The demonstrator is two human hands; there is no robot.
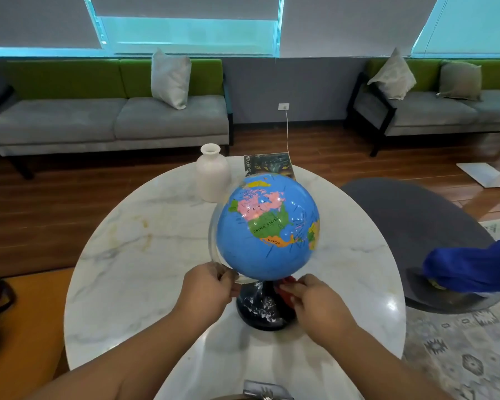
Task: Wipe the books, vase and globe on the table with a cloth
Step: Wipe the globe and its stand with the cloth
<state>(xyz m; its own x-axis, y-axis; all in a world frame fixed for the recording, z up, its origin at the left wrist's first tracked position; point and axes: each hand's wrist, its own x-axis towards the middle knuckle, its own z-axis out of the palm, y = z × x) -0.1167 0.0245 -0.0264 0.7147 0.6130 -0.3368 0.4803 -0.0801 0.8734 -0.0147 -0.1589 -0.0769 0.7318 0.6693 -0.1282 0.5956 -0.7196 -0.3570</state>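
While our left hand [208, 287] curls round the clear arc of the globe [267, 226], standing central on the table [127, 269], our right hand [315, 304] pinches what seems a red cloth [285, 287] against its stem. We judge the globe step in hand; next we must sweep the cloth over the sphere.

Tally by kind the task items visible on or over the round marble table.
Blue round globe on black base: 1
White ceramic vase: 1
Dark-covered book: 1 visible
Red cloth: 1
Total: 4
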